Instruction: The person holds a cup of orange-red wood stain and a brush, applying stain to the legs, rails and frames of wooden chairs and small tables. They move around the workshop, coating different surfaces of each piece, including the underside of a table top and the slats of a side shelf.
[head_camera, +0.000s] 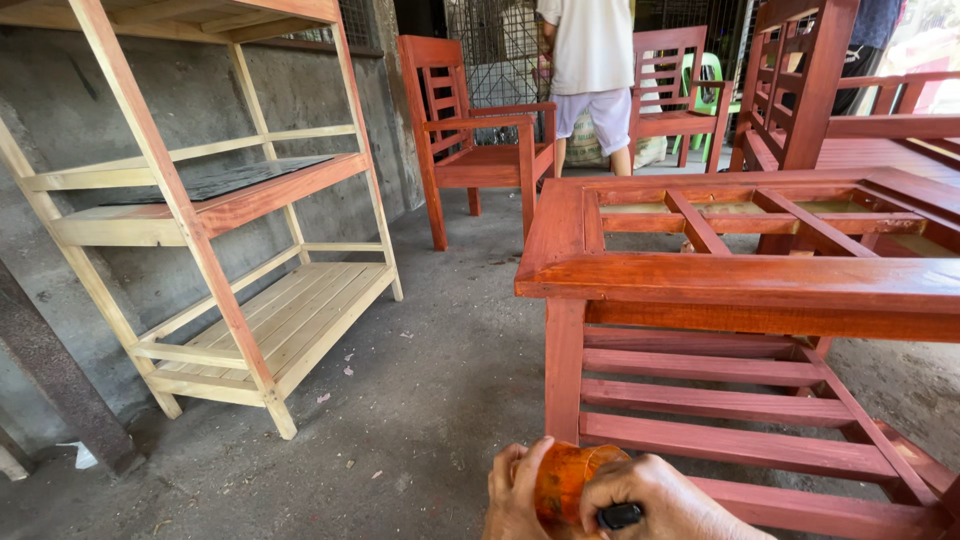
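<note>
At the bottom edge, my left hand (515, 495) and my right hand (655, 500) both wrap around a small stained orange-brown container (565, 480). A dark ring or band shows on a finger of my right hand. Directly ahead of my hands stands a red-stained wooden table frame (740, 280) with an open slatted top and a slatted lower shelf.
An unpainted wooden shelf rack (230, 210) stands against the grey wall at left. A red armchair (480, 140) and more red furniture sit behind the table. A person in a white shirt and shorts (592, 70) stands at the back. The floor is bare concrete.
</note>
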